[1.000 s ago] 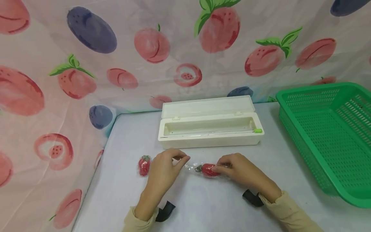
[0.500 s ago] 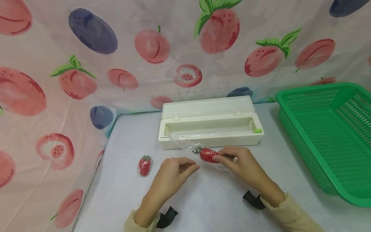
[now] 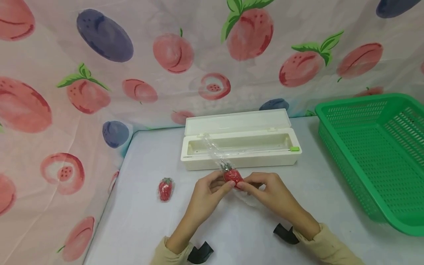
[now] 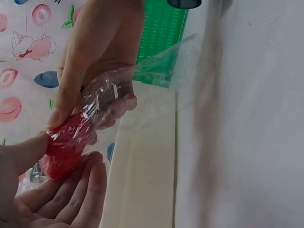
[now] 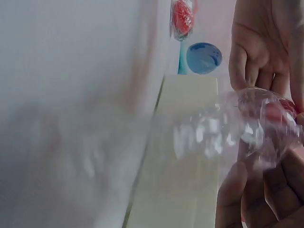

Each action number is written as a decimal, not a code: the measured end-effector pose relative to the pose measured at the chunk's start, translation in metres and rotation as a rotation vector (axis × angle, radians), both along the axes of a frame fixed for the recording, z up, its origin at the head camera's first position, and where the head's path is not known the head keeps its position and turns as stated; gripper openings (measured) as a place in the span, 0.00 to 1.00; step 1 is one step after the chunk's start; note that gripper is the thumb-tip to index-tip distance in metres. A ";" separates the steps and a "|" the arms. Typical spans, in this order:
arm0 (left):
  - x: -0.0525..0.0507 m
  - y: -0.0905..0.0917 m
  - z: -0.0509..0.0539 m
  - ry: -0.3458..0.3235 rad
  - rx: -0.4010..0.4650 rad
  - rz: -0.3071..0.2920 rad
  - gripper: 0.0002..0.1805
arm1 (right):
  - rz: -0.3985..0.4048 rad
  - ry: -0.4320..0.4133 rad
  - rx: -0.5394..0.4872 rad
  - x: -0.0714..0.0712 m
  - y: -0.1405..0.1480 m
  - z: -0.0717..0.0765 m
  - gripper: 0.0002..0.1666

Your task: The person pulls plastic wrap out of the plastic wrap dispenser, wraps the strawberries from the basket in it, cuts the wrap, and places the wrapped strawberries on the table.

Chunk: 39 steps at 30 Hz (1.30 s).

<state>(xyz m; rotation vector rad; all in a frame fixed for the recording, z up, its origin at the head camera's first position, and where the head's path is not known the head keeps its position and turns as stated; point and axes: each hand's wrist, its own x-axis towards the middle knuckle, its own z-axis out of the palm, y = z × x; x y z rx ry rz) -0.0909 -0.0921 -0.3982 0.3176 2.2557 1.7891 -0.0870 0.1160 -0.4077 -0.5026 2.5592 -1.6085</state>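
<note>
Between both hands is a red strawberry (image 3: 233, 176) with a green leafy top, loosely wrapped in clear plastic film (image 3: 213, 149). Its leaves point away toward the white box. My left hand (image 3: 206, 195) grips the strawberry from the left, thumb on top. From the right, my right hand (image 3: 273, 191) pinches its near end, thumbs almost meeting. In the left wrist view a loose tail of film (image 4: 156, 66) spreads out from the red strawberry (image 4: 66, 142). The right wrist view shows the film (image 5: 213, 128) blurred in front. A second wrapped strawberry (image 3: 165, 189) lies left of my left hand.
Behind the hands stands a long white box (image 3: 241, 162) with its lid (image 3: 236, 123) raised and a small green slider (image 3: 294, 149) on its front edge. A green plastic basket (image 3: 356, 176) is at the right. A fruit-print cloth (image 3: 185, 88) hangs behind the table.
My left hand, apart from the strawberry half a second ago, has moved right and now grips it. The strawberry has turned so its leaves point away, and the film tail has swung toward the box.
</note>
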 end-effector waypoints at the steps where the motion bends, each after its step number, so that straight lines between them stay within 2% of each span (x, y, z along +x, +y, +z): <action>1: 0.000 0.001 0.000 -0.005 0.012 0.005 0.24 | 0.008 -0.006 -0.002 0.000 -0.001 0.000 0.09; 5: 0.001 0.001 0.001 -0.032 0.080 -0.003 0.27 | 0.043 -0.023 0.001 0.001 -0.002 -0.001 0.10; 9: 0.002 0.001 0.002 -0.038 0.102 -0.002 0.28 | 0.066 -0.020 0.014 0.002 -0.003 -0.002 0.12; 16: 0.001 0.000 0.003 -0.002 0.074 0.019 0.27 | 0.089 0.016 0.034 0.001 -0.002 -0.001 0.09; 21: 0.000 0.000 0.004 -0.002 0.059 0.023 0.24 | 0.062 0.094 0.067 0.000 0.004 0.004 0.05; 25: 0.001 0.001 0.003 -0.014 0.039 0.035 0.23 | -0.006 0.227 0.111 0.000 0.012 0.011 0.05; 30: 0.002 0.002 0.002 -0.066 0.068 0.040 0.24 | -0.062 0.517 0.184 0.000 0.018 0.019 0.07; 32: 0.002 0.003 0.002 -0.087 0.097 0.031 0.23 | -0.052 0.608 0.187 0.000 0.020 0.022 0.10; 35: 0.003 0.005 0.001 -0.113 0.136 0.019 0.22 | -0.017 0.725 0.181 -0.002 0.020 0.024 0.19; 39: 0.006 0.007 0.001 -0.124 0.149 0.000 0.21 | 0.010 0.810 0.237 -0.003 0.021 0.025 0.27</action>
